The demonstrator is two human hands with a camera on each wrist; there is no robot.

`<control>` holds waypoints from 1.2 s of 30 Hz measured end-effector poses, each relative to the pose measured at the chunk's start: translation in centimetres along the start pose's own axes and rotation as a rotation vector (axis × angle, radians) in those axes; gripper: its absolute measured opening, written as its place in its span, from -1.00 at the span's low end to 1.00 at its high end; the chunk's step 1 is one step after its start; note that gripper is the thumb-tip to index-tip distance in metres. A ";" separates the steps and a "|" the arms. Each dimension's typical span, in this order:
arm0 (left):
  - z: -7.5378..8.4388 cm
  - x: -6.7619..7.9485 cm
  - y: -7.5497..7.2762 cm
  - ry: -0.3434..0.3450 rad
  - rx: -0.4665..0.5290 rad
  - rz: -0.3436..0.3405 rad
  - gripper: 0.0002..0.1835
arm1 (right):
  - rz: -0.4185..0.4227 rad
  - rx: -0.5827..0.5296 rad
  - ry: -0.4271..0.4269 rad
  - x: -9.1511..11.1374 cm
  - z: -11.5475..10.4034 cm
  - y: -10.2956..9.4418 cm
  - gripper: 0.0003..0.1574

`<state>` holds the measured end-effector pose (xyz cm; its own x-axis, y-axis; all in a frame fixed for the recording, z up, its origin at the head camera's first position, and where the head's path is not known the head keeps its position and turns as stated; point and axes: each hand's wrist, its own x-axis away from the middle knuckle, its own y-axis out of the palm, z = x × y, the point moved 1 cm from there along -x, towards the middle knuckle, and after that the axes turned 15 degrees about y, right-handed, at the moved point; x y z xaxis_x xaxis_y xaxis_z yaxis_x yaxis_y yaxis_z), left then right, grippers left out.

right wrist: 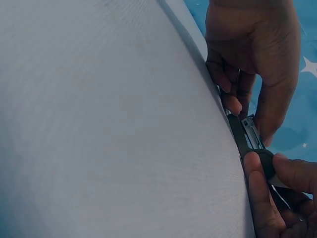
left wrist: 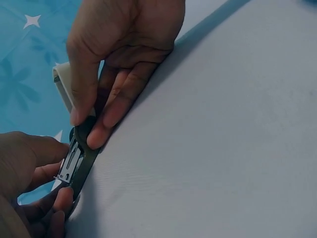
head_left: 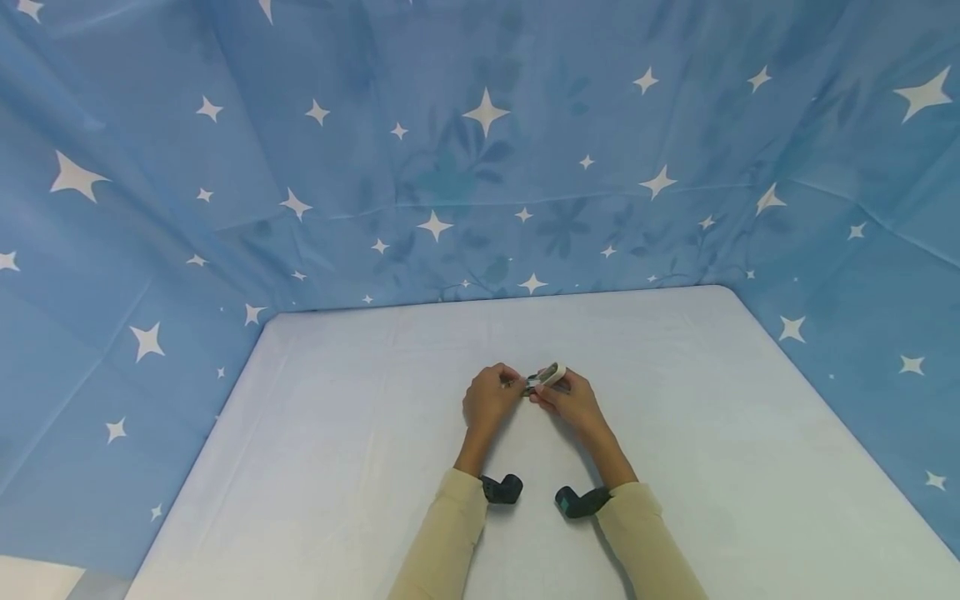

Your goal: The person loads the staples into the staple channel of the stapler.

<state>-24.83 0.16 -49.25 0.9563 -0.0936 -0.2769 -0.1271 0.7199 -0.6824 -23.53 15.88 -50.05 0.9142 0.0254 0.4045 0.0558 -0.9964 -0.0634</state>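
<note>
Above the table, both hands hold a small stapler (head_left: pixel 533 383) with a dark base (left wrist: pixel 85 168) and a bare metal staple channel (left wrist: pixel 72 162). Its cream cover (head_left: pixel 553 373) is swung back and sticks up on the right side. My left hand (head_left: pixel 487 402) grips the front end, thumb and fingers around the base and the channel (right wrist: pixel 253 132). At the hinge end, my right hand (head_left: pixel 576 406) pinches the dark round part (right wrist: pixel 266 162) between thumb and fingers. Whether staples lie in the channel is too small to tell.
A white-covered table (head_left: pixel 322 433) lies under both hands. Blue curtain with white stars (head_left: pixel 450 167) hangs behind it and along both sides. A dark wrist camera (head_left: pixel 504 489) sits at the left wrist, another camera (head_left: pixel 581 502) at the right.
</note>
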 end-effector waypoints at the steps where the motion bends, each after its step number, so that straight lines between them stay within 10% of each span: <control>1: 0.1 0.0 0.0 0.001 -0.004 0.000 -0.84 | -0.002 0.000 -0.001 0.0 0.0 0.0 -0.44; 36: -1.3 -0.1 -1.0 0.041 0.135 -0.078 -0.71 | -0.002 0.025 -0.061 0.3 0.1 -0.4 -0.39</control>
<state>-25.19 -1.48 -49.41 0.9500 -0.1791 -0.2557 -0.0134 0.7949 -0.6066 -23.27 16.29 -50.00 0.9370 0.0330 0.3479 0.0669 -0.9941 -0.0860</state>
